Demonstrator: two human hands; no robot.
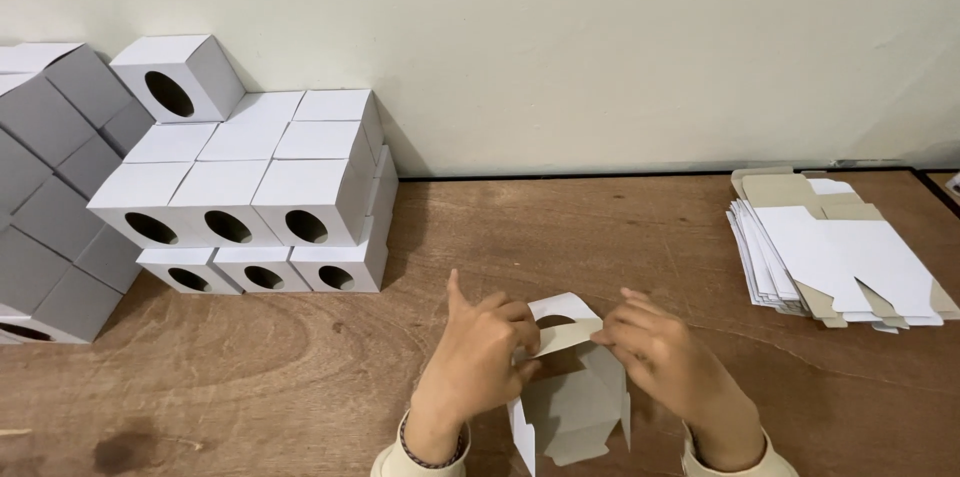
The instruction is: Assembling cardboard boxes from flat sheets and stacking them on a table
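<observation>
Resting low at six o'clock on the bench [600,237], one half-folded carton [572,392] is held between two hands. The left hand [480,357] has its fingers [515,322] pinched on a flap at the carton's nine o'clock; the right hand [665,357] is clenched on the same flap from three o'clock. At ten o'clock, six white finished boxes [260,207] with round holes are counted facing the camera, possibly more behind. One stack of flat blanks [840,252] lies at two o'clock.
</observation>
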